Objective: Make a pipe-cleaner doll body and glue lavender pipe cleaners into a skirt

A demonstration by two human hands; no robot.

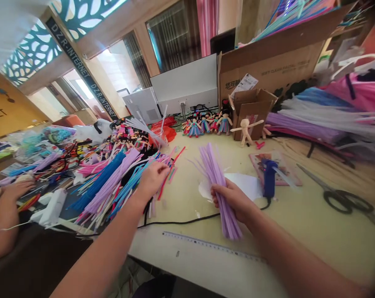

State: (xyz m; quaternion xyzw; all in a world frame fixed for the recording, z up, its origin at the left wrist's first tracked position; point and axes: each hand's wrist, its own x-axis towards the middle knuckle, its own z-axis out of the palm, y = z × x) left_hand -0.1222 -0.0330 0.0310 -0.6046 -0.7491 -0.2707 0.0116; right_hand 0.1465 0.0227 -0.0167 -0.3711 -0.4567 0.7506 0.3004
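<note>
The right hand (232, 196) is wrapped around lilac stems (214, 165) above the tabletop (187, 198); the left hand (152, 179), fingers curled, has an indiscernible hold. Slackened grip could scatter strands against the glue gun (269, 182).

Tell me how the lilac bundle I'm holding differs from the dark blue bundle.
The lilac bundle is gripped in your right hand; the dark blue bundle lies beside another lilac bundle. The lilac bundle looks pale; the dark blue bundle, strongly coloured. Both gather long, thin strips.
</note>
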